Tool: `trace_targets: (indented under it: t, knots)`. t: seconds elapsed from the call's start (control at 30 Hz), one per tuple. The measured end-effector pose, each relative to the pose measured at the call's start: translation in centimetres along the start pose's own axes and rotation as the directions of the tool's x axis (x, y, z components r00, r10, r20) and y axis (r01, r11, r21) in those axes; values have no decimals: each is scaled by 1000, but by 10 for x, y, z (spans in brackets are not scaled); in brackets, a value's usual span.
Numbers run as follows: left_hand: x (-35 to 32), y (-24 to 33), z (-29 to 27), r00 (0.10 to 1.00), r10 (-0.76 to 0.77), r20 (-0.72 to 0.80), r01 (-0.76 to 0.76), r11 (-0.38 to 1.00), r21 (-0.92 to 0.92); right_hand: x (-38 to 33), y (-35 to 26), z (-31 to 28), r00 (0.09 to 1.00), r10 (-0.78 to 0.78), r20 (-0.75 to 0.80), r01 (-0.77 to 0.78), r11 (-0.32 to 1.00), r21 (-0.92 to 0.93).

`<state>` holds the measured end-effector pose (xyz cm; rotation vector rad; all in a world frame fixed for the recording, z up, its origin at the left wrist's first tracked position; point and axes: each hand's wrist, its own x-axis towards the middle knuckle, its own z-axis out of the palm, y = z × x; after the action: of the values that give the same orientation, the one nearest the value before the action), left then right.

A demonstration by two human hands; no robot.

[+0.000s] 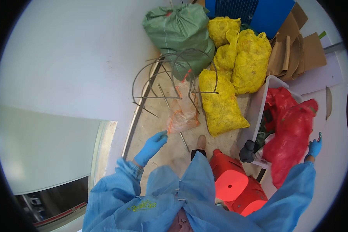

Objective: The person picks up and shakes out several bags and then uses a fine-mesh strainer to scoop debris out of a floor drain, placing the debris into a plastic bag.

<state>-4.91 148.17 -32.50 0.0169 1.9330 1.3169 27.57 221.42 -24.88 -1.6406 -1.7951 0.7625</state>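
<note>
My left hand [152,146], in a blue glove, pinches the corner of a clear plastic bag with orange ties [183,112] that hangs inside a bent metal wire frame [174,79] on the floor. My right hand [315,147], also gloved, is raised at the far right beside a full red bag [292,133] and grips a thin edge of it between the fingers. The red bag sits in a white bin [259,104].
Several full yellow bags [236,65] and a green sack [179,29] are piled ahead against a white wall, with flattened cardboard [297,52] and a blue crate [255,11] behind. A red plastic stool [236,185] stands by my feet. A doorway edge runs on the left.
</note>
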Motion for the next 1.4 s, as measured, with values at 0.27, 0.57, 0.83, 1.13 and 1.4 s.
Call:
trace_targets:
  t: [0.27, 0.57, 0.83, 1.13, 1.4]
  knots:
    - [282, -86, 30, 912, 192, -364, -110, 966, 233, -90, -38, 116, 957, -131, 259, 144, 989, -29]
    - [448, -87, -1, 781, -529, -332, 157, 680, -716, -339, 27, 151, 728, 312, 610, -247, 950, -192]
    - [338, -210, 9, 908, -236, -347, 37, 868, -495, -416, -29, 215, 429, 521, 738, -365, 847, -386]
    - [91, -101, -2, 842, -514, -166, 284, 682, -674, -434, -60, 245, 155, 563, 812, -166, 825, -540]
    - [38, -37, -6, 939, -341, 30, 330, 879, -344, -505, -136, 338, -43, 517, 855, -406, 773, -488]
